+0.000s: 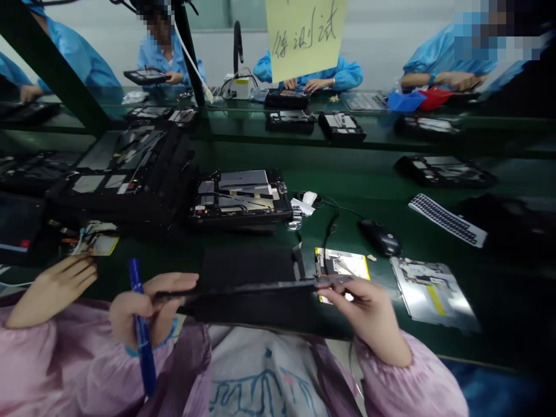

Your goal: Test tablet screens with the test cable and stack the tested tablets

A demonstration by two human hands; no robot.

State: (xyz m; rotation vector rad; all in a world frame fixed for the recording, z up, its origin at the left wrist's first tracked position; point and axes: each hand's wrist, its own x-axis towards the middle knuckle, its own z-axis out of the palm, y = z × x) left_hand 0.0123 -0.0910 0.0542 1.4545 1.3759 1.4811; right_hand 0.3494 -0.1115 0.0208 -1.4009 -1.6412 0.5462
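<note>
Blue marker aslant, closest to the eye: it sits in the worker's left hand, whose fingers also grip one end of a thin dark panel. Opposite, the right hand pinches the other end, thumb against fingers. So both hands are closed on the panel, which is held nearly edge-on in front of the worker's shirt, at the near side of the green tabletop. Just behind it lies a black slab; whether the two touch, I cannot tell from where I stand.

To handle it well, I would keep the hold to the edges and move both ends evenly, as something so thin probably flexes if one end lags. The marker seems the weak point: it takes up part of the left grip, and I cannot make out whether its tip is capped, so it is best kept turned away from the panel's face. Beyond the right fingers sits a yellow-edged pack, with a cable running down near it; a wide swing there could snag. A metal plate lies farther right. At the left, a neighbour's hand is near, so elbow room looks tight.
</note>
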